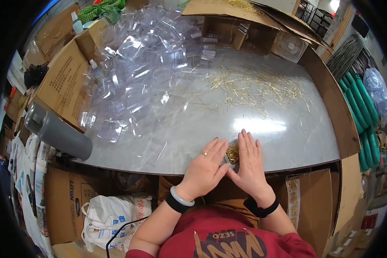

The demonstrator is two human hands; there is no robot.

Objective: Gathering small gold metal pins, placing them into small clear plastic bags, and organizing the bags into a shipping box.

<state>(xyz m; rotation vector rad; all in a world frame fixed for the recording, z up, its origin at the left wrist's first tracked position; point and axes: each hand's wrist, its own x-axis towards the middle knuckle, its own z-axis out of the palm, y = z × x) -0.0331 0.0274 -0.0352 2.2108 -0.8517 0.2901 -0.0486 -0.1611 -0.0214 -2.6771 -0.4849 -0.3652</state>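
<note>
A small bundle of gold-coloured wire hooks sits at the near edge of the table between my hands. A pale, clear edge shows beside it, perhaps of a small plastic box; most of that is hidden. My left hand lies along the bundle's left side, fingers stretched out, with a ring on one finger. On its right side my right hand is flat too, its fingers straight and pointing away from me. The thumbs come together just in front of the bundle. Farther off, loose gold wire hooks lie scattered over the grey tabletop.
Clear plastic boxes form a large heap at the left and back. A grey tumbler stands at the left edge. Cardboard walls border the table, with a small white fan at the back right. Below is a white plastic bag.
</note>
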